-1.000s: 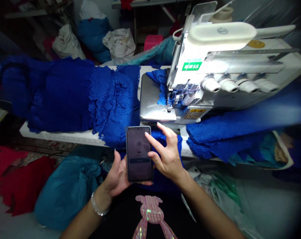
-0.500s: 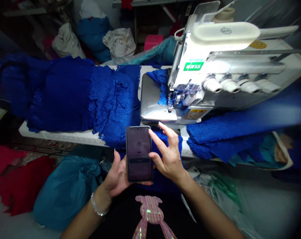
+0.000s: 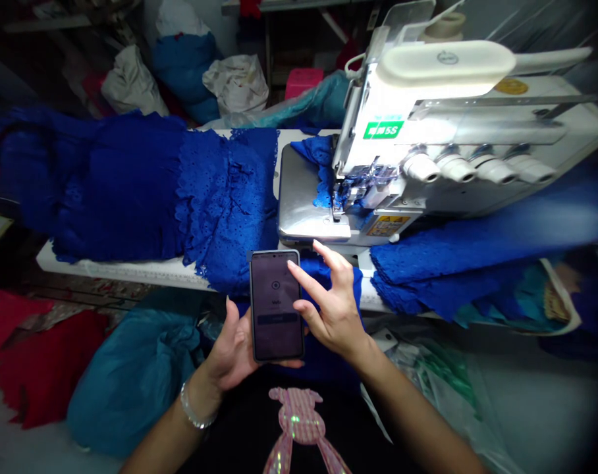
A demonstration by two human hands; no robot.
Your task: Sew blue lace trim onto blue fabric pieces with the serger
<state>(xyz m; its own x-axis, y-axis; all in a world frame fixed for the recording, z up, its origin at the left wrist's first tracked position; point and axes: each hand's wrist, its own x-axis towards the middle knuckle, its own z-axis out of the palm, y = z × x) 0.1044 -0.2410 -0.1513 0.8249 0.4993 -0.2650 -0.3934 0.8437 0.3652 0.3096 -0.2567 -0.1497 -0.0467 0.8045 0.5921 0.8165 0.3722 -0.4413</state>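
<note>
A smartphone (image 3: 276,336) with a dim, dark screen rests in my left hand (image 3: 234,345), whose fingers pass behind it and hold it upright toward me. My right hand (image 3: 333,306) hovers at the phone's right edge with fingers apart. Its index fingertip lies over the upper right of the screen; whether it touches the glass I cannot tell. Beyond the phone stands a white overlock sewing machine (image 3: 442,72), its lamp lit. Blue fabric (image 3: 321,168) with a scalloped edge lies at its presser foot.
Blue eyelet fabric (image 3: 220,197) is piled on the table left of the machine, and more blue cloth (image 3: 427,270) lies to the right. Below the table's left side sit a teal bundle (image 3: 131,375) and red cloth (image 3: 56,368). Stuffed sacks (image 3: 237,85) stand behind.
My right index fingertip has moved slightly left, from the phone's right edge onto the upper part of its screen. The left hand and phone stay in place.
</note>
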